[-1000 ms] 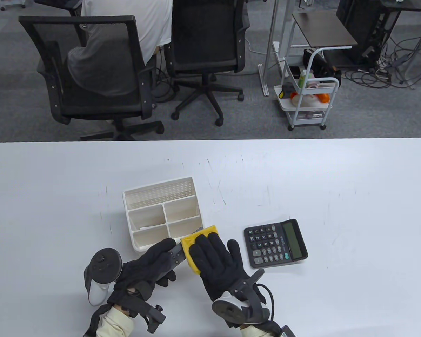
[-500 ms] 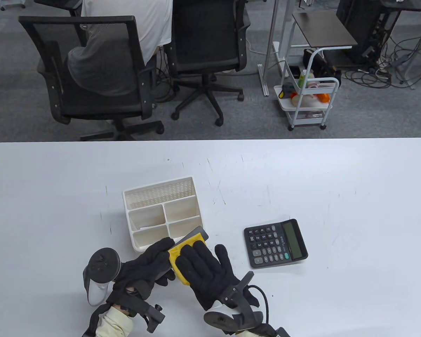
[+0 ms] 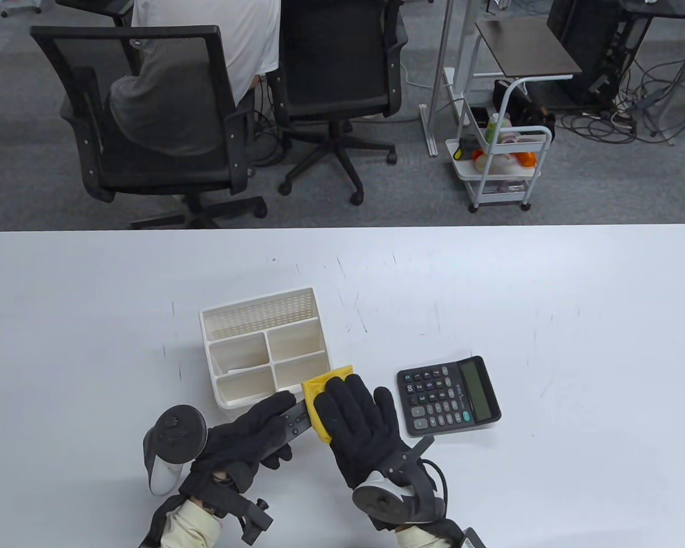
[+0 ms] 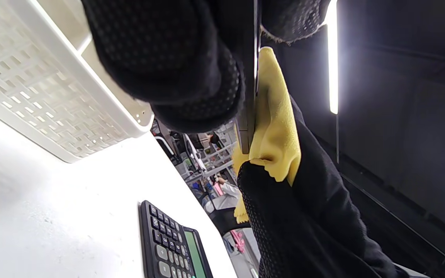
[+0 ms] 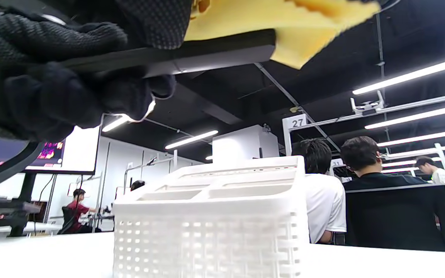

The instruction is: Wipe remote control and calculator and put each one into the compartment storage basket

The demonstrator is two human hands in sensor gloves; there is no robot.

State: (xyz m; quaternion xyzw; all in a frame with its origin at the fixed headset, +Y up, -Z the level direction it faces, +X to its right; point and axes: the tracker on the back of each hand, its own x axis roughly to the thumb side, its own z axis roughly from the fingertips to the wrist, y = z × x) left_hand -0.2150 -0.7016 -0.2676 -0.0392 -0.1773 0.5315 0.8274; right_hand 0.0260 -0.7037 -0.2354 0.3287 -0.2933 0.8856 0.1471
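Beyond the white tabletop (image 3: 548, 285): two black chairs (image 3: 148, 114), seated person in white shirt (image 3: 245, 40), white cart (image 3: 505, 165) with bottles, tangled cables (image 3: 651, 97) on grey floor.

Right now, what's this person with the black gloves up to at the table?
They are cleaning a remote control. The left hand grips it above the table while the right hand presses a yellow cloth on it. The calculator lies untouched on the table, and the white storage basket holds nothing yet.

basket (image 3: 262, 308) just beyond both hands, calculator (image 3: 448, 395) close right
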